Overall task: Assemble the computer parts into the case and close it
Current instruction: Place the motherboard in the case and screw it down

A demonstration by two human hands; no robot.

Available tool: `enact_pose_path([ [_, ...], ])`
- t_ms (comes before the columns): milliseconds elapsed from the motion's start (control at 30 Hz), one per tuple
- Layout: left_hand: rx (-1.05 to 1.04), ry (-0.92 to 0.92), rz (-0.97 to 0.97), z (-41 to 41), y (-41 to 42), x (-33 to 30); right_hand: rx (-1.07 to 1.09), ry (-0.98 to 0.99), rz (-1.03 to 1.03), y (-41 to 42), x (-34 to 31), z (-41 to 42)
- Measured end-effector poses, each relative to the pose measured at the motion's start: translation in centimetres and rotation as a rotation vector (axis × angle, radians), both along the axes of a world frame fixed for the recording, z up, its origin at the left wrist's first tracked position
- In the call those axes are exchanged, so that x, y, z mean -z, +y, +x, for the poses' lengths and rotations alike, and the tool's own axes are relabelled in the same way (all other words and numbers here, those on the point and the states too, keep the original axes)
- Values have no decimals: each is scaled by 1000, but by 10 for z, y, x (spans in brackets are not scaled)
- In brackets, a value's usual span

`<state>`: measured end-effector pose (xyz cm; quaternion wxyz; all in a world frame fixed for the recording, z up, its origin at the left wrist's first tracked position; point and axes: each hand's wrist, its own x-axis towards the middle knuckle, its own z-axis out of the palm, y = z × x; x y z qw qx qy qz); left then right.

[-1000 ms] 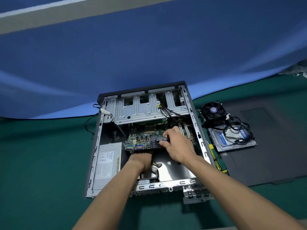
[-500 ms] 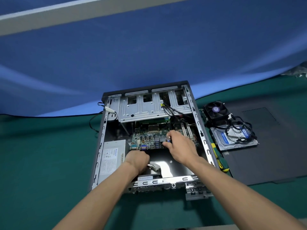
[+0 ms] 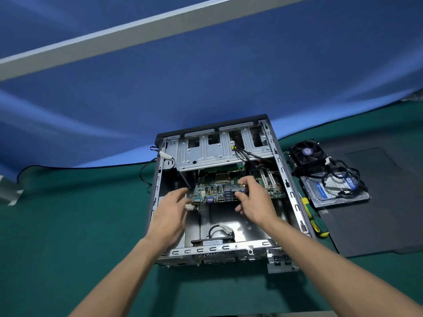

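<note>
While right hand (image 3: 254, 202) fingers pinch near edge of green motherboard (image 3: 238, 191), long axis left-right, left hand (image 3: 170, 210) hovers open near its left end, nearer grey open case (image 3: 295, 202) left wall

Green motherboard (image 3: 229, 191), silver case (image 3: 283, 170)

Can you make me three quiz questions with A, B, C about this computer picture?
1. Where is the fan?
A. right of the case
B. inside it
C. left of it

2. What colour is the screwdriver handle?
A. red
B. green and yellow
C. white

3. Is the case open?
A. closed
B. open, side panel off
C. hidden by cloth

Answers: 1 A, the fan sits outside on the hard drive. 2 B, green with yellow stripes. 3 B, the motherboard shows inside.
</note>
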<state>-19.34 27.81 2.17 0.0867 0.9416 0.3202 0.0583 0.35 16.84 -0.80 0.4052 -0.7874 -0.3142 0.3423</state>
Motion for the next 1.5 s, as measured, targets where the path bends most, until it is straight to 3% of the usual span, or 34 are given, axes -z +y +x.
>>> enact_pose_path([
  [133,-278,-231,-153,18,-7,6,-59,-110,-7,-1,-3,-1],
  [267,-304,-92,-80,26,2,0,-242,-513,-202,3,-7,-9],
  [333,-282,-41,-99,28,7,-1,-306,-762,-281,7,-13,-6],
  [400,-288,-21,-147,29,9,-3,-361,-890,-309,10,-15,1],
  [500,-350,-89,-196,33,7,-3,-351,-936,-280,8,-13,6],
  [667,-413,10,-242,36,16,-6,-319,-967,-225,16,-10,0],
  [833,-502,-115,-634,32,36,-10,-313,-1000,-229,17,-14,2],
  [900,-522,-173,-683,30,39,-10,-310,-1007,-225,17,-14,4],
  [1333,-699,-386,-367,38,36,2,-360,-1000,-263,13,-16,7],
  [1500,-772,-397,-458,52,38,1,-392,-1012,-287,7,-14,6],
])
